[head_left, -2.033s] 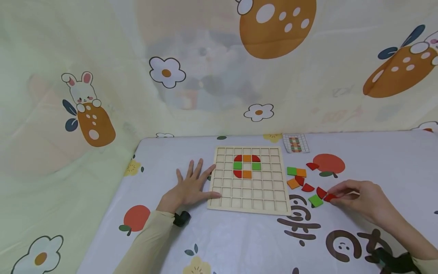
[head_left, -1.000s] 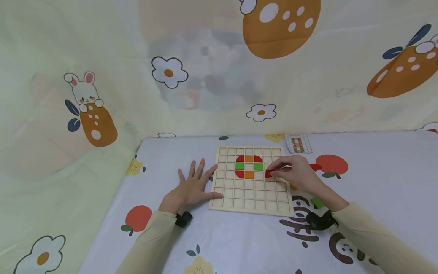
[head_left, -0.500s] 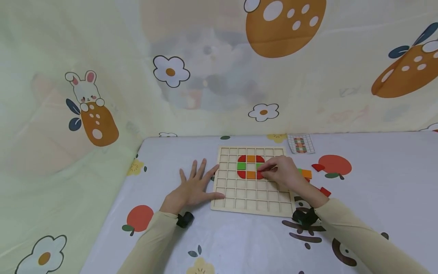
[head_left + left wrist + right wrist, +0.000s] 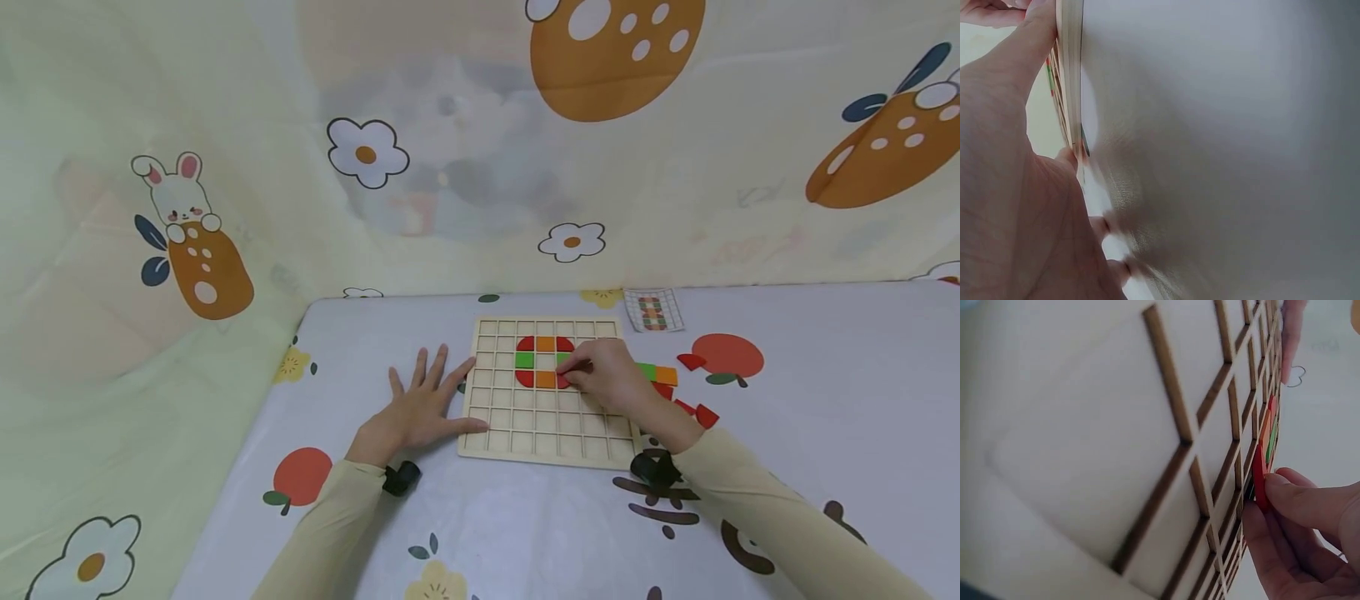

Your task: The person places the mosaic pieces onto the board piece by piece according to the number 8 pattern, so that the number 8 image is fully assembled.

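Observation:
A pale wooden grid board (image 4: 517, 425) lies on the table, with a ring of coloured tiles set in its cells: red quarter-rounds at the corners, orange tiles (image 4: 545, 379) above and below, green tiles (image 4: 524, 360) at the sides. My right hand (image 4: 611, 379) pinches a red quarter-round tile (image 4: 1260, 478) between thumb and fingers at the ring's lower right corner; the tile tilts into its cell in the right wrist view. My left hand (image 4: 416, 417) is spread on the cloth, its thumb and index fingertip against the board's left edge.
Right of the board lie loose tiles: an orange square (image 4: 666, 377), a partly covered green square (image 4: 647, 372) and several red quarter-rounds (image 4: 707, 416). A small pattern card (image 4: 654, 311) lies behind them. The printed tablecloth (image 4: 525, 533) meets a hanging cloth at the back.
My right hand picked a red quarter-round from the loose tiles, carried it left over the board and lowered it at the ring's lower right corner. My left hand stayed at the board's edge.

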Demonstrator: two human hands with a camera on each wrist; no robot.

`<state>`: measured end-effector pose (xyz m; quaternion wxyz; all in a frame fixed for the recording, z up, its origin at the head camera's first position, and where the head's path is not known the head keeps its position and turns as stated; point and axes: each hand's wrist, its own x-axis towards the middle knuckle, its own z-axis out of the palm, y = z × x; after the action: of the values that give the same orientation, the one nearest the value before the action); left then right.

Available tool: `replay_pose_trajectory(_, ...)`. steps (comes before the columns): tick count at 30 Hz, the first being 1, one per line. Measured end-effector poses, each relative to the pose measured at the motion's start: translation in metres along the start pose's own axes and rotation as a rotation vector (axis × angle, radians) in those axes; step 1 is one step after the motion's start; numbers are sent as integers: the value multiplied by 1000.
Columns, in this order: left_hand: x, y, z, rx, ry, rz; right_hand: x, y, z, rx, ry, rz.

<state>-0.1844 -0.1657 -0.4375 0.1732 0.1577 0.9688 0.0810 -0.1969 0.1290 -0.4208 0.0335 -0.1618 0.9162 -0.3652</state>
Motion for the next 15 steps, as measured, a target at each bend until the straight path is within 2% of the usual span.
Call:
replay_pose_trajectory(8, 0, 3, -2, -6, -4, 5, 1, -3, -1, -32, 2, -37)
replay_pose_trajectory(15, 2, 1, 1, 4, 1, -7, 0, -2, 2, -41, 19, -35)
